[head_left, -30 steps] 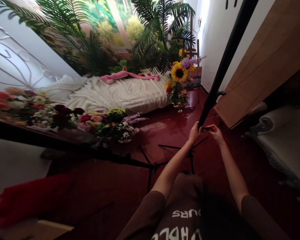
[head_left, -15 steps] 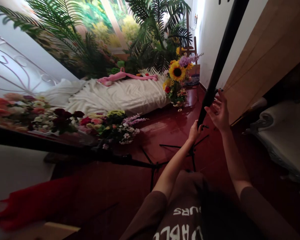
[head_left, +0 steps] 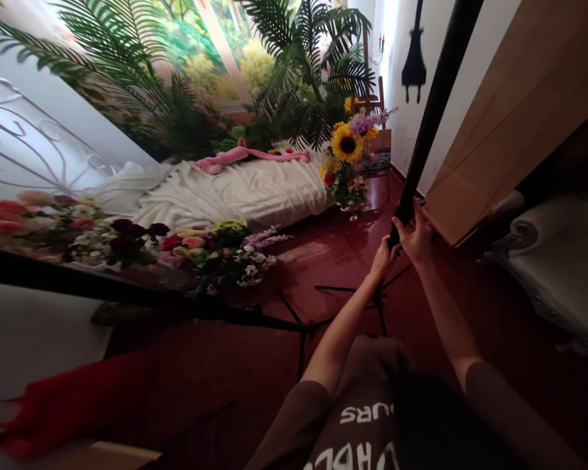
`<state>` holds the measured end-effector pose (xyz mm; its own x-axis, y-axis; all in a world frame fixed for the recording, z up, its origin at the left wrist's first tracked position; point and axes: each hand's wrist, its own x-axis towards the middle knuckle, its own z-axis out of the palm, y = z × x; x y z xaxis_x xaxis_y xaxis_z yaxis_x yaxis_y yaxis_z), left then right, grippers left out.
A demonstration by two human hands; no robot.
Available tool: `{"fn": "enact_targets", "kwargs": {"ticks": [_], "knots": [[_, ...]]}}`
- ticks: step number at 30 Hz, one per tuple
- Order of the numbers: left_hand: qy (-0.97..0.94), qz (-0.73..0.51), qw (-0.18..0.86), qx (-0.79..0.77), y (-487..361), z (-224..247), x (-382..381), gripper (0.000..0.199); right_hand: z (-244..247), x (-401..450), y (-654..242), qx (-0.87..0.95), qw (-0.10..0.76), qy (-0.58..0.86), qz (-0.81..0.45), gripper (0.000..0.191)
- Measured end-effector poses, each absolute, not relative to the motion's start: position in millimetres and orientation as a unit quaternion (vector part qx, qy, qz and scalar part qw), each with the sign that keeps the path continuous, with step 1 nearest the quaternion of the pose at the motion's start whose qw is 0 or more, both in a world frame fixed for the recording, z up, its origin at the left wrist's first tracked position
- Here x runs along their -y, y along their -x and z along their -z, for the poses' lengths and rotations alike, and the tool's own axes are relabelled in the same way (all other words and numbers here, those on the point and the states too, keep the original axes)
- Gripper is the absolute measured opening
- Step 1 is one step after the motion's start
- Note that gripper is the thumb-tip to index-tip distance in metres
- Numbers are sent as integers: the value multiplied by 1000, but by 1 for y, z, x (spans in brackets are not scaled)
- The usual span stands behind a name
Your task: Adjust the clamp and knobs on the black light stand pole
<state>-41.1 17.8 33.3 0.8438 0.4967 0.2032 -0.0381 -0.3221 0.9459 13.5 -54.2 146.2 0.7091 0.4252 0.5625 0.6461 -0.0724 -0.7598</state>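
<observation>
Stands on a glossy dark-red floor (head_left: 318, 251), beside a dim room's edge. Takes a black pole (head_left: 434, 111) in front, slanting towards one o'clock, above spread tripod legs (head_left: 333, 288) at seven. Wraps the left hand (head_left: 383, 261) around the lower part, fingers curled and close together. Brings the right hand (head_left: 416, 238) just above, thumb apart from the fingers, against the pole; partly hides its fingertips, so cannot tell whether pinching a knob or merely pressing. Looks like steadying and adjusting near a joint; would call for a firm left hold while the right settles its contact. From the grip, shows a hanging plug (head_left: 414, 62) at twelve, sunflowers (head_left: 347, 143) at eleven, a white-draped bed (head_left: 249, 189) at ten and mixed flowers (head_left: 225, 245) at nine. Places a second black stand (head_left: 151, 297) between eight and nine, red cloth (head_left: 59, 405) at eight, a wooden panel (head_left: 500, 124) near two and a pale sofa (head_left: 563, 261) at three.
</observation>
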Motion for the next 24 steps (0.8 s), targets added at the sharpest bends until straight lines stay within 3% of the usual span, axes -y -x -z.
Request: {"fn": "enact_targets", "kwargs": {"ticks": [5,13,18,24], "knots": [[-790,-256,544,-119,39,-26,-20,38,-117,56,-2,337,564,748,93,65],[-773,-248,570,-125,41,-28,-15,37,-119,84,-5,370,578,725,55,62],[-776,-255,559,-140,41,-25,-13,37,-77,122,-11,307,566,764,42,44],[-792,-260,533,-146,40,-21,-14,34,-39,128,-15,250,557,791,-28,46]]}}
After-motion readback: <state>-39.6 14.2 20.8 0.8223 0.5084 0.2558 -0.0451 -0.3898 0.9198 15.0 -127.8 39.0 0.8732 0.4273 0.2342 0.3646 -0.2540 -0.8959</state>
